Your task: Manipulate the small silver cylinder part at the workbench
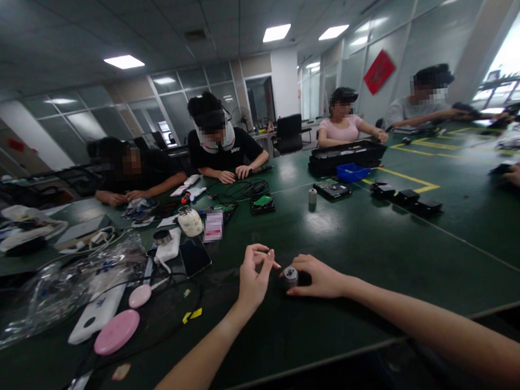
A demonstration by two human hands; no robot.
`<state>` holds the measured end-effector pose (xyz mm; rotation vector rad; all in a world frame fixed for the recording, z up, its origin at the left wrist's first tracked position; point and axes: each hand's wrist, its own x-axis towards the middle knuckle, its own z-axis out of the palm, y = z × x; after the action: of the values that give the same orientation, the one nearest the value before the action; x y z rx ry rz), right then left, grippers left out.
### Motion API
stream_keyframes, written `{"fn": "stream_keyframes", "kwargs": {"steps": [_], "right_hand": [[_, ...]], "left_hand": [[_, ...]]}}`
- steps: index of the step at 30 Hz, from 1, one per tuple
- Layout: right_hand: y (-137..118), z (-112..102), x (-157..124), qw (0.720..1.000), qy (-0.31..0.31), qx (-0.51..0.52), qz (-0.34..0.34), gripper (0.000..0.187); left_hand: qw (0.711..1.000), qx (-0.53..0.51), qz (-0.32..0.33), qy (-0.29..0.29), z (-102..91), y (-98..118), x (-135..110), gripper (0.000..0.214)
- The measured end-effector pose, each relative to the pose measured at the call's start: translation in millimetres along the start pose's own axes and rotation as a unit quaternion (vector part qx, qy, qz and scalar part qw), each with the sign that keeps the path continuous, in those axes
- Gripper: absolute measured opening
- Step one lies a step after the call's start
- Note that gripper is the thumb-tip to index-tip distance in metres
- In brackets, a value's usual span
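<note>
My right hand (317, 277) is wrapped round a small grey metal cylinder (291, 278). The cylinder stands upright at the table top, its upper end light with dark marks. Just to its left, my left hand (255, 275) is raised a little, thumb and fingertips brought together in a pinch. Whatever is between those fingertips is too small to make out. A similar cylinder (312, 198) stands farther back on the green table (356, 241), apart from both hands.
Leftward lie a black phone (195, 257), a pink disc (117, 332), a white device (97, 313), clear plastic bags (78, 273) and cables. Farther back are circuit boards (263, 203), a hard drive (333, 188), a blue tray (351, 172) and black blocks (407, 196). Several people sit around the table.
</note>
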<state>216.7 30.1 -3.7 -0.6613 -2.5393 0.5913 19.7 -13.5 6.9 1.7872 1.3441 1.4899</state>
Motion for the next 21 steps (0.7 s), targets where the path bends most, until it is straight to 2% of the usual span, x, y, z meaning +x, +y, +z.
{"fn": "stream_keyframes", "kwargs": {"steps": [6,11,17,21], "right_hand": [[4,4,-1,1.0,0.014,-0.005,0.007,0.04],[5,5,0,1.0,0.016,-0.003,0.007,0.04],[-1,0,0,1.0,0.002,0.002,0.0,0.039],[-5,-4,0,1.0,-0.007,0.007,0.002,0.039]], "left_hand": [[0.995,0.048,0.062,-0.061,5.0,9,-9,0.019],[0.995,0.067,0.068,-0.035,9.8,8,-8,0.011],[0.993,0.112,0.031,0.002,-6.9,-17,14,0.017],[0.989,0.146,-0.002,-0.037,-19.9,-37,26,0.032]]}}
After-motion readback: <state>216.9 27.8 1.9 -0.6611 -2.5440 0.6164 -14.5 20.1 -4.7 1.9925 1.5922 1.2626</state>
